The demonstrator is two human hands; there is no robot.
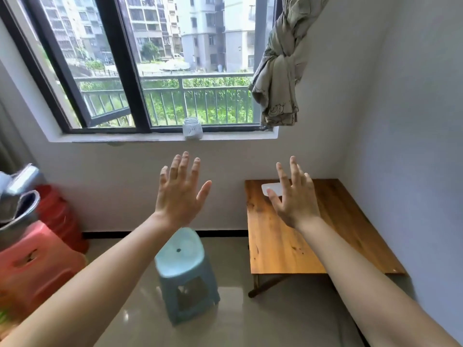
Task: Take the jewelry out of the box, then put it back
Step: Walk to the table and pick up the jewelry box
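A small white box (268,188) lies at the far left corner of the low wooden table (280,241), partly hidden behind my right hand (293,196). That hand is raised in front of it with fingers spread and nothing in it. My left hand (179,194) is held up over the floor to the left, above a pale blue stool, fingers apart and empty. No jewelry shows; the box looks closed.
A pale blue plastic stool (186,271) stands on the tiled floor left of the table. Red and pink stools (37,259) with metal pots sit at the far left. A glass jar (192,128) rests on the windowsill. A knotted curtain (278,63) hangs above the table.
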